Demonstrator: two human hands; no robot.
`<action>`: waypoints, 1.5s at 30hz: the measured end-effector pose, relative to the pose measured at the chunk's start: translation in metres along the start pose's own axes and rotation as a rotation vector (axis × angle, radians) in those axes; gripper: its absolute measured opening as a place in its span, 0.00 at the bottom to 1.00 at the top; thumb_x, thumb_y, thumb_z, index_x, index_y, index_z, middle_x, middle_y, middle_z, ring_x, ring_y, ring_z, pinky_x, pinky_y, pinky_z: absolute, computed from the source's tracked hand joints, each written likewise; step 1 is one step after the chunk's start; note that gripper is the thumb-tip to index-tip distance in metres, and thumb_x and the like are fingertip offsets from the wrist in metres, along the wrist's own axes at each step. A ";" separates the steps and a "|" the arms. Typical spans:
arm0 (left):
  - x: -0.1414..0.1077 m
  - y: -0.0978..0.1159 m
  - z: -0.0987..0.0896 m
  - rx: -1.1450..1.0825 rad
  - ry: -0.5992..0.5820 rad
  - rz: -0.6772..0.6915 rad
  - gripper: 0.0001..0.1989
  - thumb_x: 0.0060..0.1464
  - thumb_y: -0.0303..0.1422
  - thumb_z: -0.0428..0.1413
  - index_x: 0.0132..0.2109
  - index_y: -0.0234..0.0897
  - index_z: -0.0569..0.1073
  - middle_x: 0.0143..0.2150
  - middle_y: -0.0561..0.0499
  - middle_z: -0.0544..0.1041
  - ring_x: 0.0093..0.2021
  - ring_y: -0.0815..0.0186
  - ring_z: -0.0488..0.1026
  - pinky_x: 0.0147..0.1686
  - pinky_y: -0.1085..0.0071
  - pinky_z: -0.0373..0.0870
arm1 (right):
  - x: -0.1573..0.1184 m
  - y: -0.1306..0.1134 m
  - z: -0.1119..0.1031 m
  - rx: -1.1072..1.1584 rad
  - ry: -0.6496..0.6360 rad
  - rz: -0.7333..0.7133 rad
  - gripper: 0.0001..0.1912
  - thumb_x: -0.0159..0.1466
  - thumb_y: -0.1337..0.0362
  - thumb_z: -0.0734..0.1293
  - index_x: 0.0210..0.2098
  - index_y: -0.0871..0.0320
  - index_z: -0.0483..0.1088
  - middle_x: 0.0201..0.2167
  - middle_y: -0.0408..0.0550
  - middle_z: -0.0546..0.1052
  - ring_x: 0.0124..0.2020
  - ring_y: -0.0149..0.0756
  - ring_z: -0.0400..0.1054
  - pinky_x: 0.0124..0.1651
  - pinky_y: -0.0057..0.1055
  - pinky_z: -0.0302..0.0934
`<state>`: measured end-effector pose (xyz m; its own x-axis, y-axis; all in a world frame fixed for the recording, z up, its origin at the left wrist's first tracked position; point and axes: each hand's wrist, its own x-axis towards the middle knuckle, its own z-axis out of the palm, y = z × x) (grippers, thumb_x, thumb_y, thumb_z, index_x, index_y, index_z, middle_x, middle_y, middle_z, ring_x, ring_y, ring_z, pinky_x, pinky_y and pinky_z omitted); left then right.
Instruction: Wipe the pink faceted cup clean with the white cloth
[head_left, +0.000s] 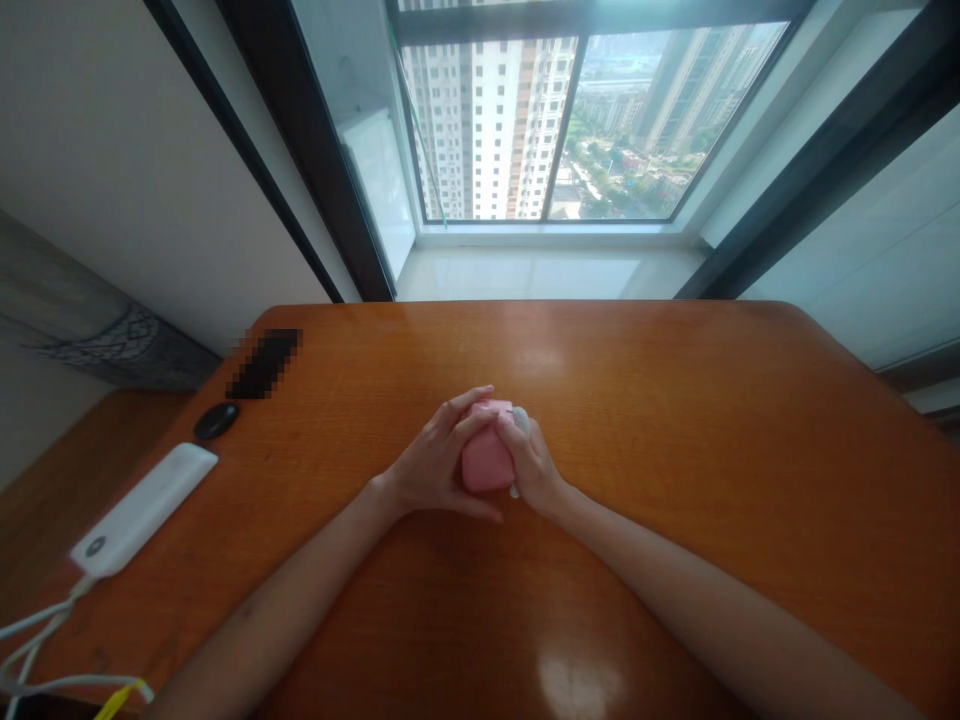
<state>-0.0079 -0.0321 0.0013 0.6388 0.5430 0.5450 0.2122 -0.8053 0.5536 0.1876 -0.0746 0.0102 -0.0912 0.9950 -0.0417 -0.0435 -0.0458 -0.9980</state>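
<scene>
One pink object (486, 462) points forward between left hand (433, 465) and right hand (532, 462).

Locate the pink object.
In the head view, the pink object is near the middle of the orange wooden table, clasped between the left hand and the right hand.

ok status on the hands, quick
Left hand and right hand clasped around pink rounded box. Small white piece at right hand, partly hidden. White oblong device off to left, apart from hands.
</scene>
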 end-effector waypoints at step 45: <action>0.013 0.030 0.008 -0.315 0.130 -0.539 0.37 0.60 0.54 0.67 0.68 0.42 0.66 0.61 0.43 0.78 0.55 0.51 0.79 0.58 0.55 0.76 | 0.000 -0.003 -0.001 -0.005 -0.048 -0.069 0.29 0.68 0.35 0.67 0.31 0.55 0.67 0.22 0.39 0.64 0.21 0.29 0.56 0.19 0.25 0.50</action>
<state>0.0125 -0.0509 0.0195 0.4038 0.8929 0.1990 0.2390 -0.3129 0.9192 0.1887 -0.0742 0.0130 -0.1355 0.9903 0.0297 -0.0460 0.0236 -0.9987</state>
